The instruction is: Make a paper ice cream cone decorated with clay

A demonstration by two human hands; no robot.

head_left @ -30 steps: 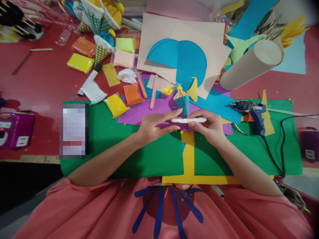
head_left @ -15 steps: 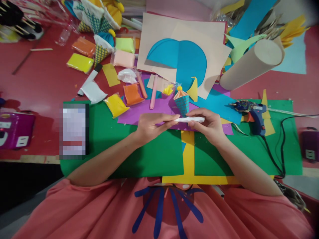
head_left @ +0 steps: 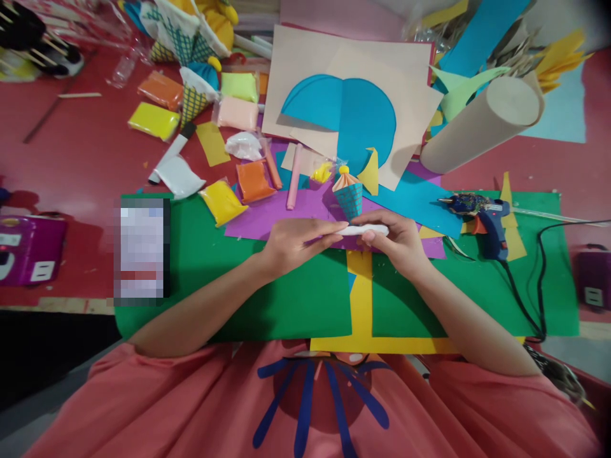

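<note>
White piece (head_left: 360,230): long, slim and roughly level, held between the two hands above the sheets, just below the tip of the small cone in the view.
Left hand (head_left: 291,245): fingers stretched out and close together, their tips pinching one end of the piece against the thumb.
Right hand (head_left: 403,242): curled, the thumb below and the fingers above, pinching the other end.
Small cone (head_left: 351,200): blue with a grid pattern, a pleated peach top and a yellow ball, tip pointing toward the hands.
Purple sheet (head_left: 267,219): beneath the cone, partly covered by other pieces.
Green sheet (head_left: 281,299): spread under the forearms, with a yellow strip (head_left: 361,299) running across its middle.
Clay packets: yellow packet (head_left: 223,200) and orange packet (head_left: 255,180) side by side, with white packet (head_left: 177,177) farther left.
Pink stick (head_left: 294,177): lying on the purple sheet, right of the orange packet.
Blue cutout (head_left: 367,114): rounded, lying on pale paper beyond the cone.
Glue gun (head_left: 494,229): lying to the right, nozzle toward the hands, black cord (head_left: 518,292) trailing nearer the person.
Paper roll (head_left: 472,130): slanting beyond the glue gun.
</note>
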